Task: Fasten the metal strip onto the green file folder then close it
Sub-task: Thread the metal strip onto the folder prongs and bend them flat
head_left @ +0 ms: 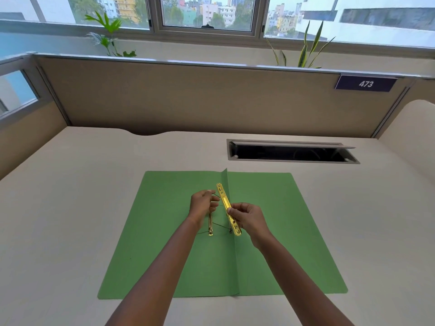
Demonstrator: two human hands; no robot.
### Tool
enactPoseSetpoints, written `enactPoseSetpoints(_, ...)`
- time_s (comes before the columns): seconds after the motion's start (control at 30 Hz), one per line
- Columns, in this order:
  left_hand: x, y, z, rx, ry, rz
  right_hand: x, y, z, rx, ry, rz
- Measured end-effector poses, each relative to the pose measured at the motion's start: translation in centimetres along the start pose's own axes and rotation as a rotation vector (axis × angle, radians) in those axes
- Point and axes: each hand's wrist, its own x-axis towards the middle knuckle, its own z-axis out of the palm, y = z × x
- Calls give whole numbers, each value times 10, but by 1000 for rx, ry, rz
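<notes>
The green file folder (277, 231) lies open and flat on the desk, its centre crease raised a little at the far end. My right hand (249, 218) pinches a gold metal strip (224, 200) with holes, held tilted just above the crease. My left hand (202, 204) pinches the end of a thin dark string beside the strip's upper half. A second gold metal piece (210, 225) lies on the left flap under my left hand, with the thin string running from it towards the crease.
The folder rests on a beige desk (70, 220). An open cable hatch (292, 152) is sunk into the desk beyond the folder at the right. Beige partition walls (211, 97) surround the desk on three sides.
</notes>
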Motion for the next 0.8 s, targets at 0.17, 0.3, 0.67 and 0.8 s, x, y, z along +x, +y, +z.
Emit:
enactPoseSetpoints(0.17,0,1,6,-61,-66,29,4,3,3,-15,-7,-2)
enactPoseSetpoints(0.3,-3,1,10,-135,-111,24,6,3,4,3,-2,3)
enactPoseSetpoints(0.67,-4,-6,8,-171,-90,43,8,4,6,8,26,-4)
enactPoseSetpoints(0.8,-5,-6,8,-202,-68,44,8,3,8,-17,20,-11)
